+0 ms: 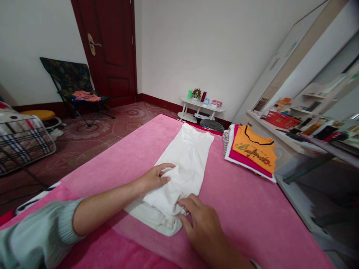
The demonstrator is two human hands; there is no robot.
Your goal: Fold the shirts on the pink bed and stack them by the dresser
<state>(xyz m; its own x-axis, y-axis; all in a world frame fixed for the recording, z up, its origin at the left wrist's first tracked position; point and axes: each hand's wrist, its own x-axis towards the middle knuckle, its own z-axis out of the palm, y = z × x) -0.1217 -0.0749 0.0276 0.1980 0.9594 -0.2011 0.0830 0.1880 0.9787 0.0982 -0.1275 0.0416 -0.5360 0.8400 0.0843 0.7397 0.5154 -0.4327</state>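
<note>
A white garment (193, 149), folded into a long narrow strip, lies lengthwise on the pink bedspread (134, 145). Its near end is bunched and turned over on itself, with a lower layer showing underneath. My left hand (157, 177) rests on the left side of the cloth, thumb and fingers apart. At the near right corner, my right hand (202, 220) pinches the fabric between thumb and fingers. Part of the cloth is hidden behind that hand.
A stack of folded clothes, topped by an orange shirt (249, 147), sits at the bed's right edge. Beyond the bed stands a small white table (200, 102). A folding chair (74, 84) is at the left, and a cluttered counter with a red basket (280, 119) is at the right.
</note>
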